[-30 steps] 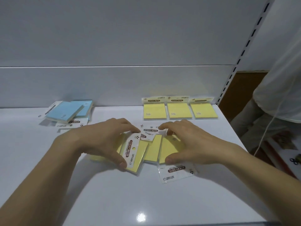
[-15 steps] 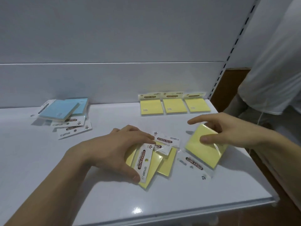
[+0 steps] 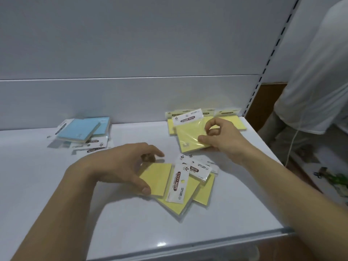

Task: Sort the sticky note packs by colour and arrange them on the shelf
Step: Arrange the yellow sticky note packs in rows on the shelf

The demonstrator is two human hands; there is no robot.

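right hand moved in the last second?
Yes. The right hand lifted a yellow pack off the loose pile and carried it toward the back row.

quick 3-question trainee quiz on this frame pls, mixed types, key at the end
1. True or false: the right hand holds a yellow sticky note pack in clear wrap above the white shelf.
2. Where does the pile of blue sticky note packs lie? A) back left B) back right C) front edge
3. Fill in: the left hand rests on a loose pile of ____ packs.

Key
1. True; it is pinched between thumb and fingers, near the back row of yellow packs.
2. A
3. yellow
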